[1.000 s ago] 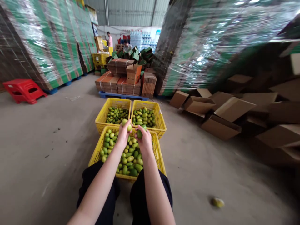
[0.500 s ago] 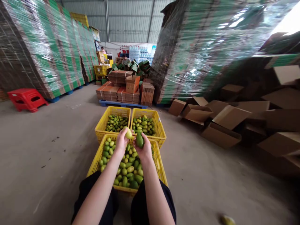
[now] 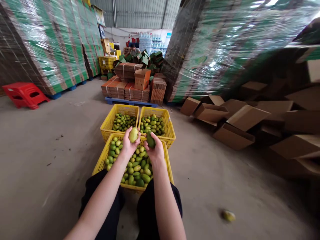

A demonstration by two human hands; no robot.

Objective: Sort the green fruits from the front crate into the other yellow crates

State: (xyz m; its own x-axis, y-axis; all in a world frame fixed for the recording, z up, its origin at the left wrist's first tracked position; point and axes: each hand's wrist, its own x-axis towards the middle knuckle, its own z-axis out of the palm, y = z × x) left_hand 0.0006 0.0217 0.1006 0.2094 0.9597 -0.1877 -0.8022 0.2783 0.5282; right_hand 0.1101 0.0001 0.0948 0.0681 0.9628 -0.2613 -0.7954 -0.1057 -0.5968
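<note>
My left hand [image 3: 128,145] is closed around a pale yellow-green mango [image 3: 133,135], its fingers beneath the fruit. In my right hand [image 3: 157,150] sits a dark green mango [image 3: 150,140], gripped between thumb and fingers. Both hands are raised side by side above the near yellow crate [image 3: 169,166], which is heaped with green and yellowish mangoes [image 3: 137,168]. Just beyond stand two more yellow crates, the left one [image 3: 106,120] holding smaller green fruit and the right one [image 3: 171,128] holding mixed green and yellowish fruit. My forearms cover part of the near crate.
A yellowish fruit [image 3: 228,215] lies on the floor at the lower right. Open cardboard boxes [image 3: 235,136] are piled on the right. Flattened cartons [image 3: 126,90] rest on a blue pallet [image 3: 131,101] ahead. A red stool [image 3: 26,95] stands left, near wrapped stacks [image 3: 57,50]. One person [image 3: 135,50] is at the back.
The view has tilted down slightly, so the floor fruit shows fully. The pale mango has turned upright in my left hand, and my right fingers now cover more of the dark one.
</note>
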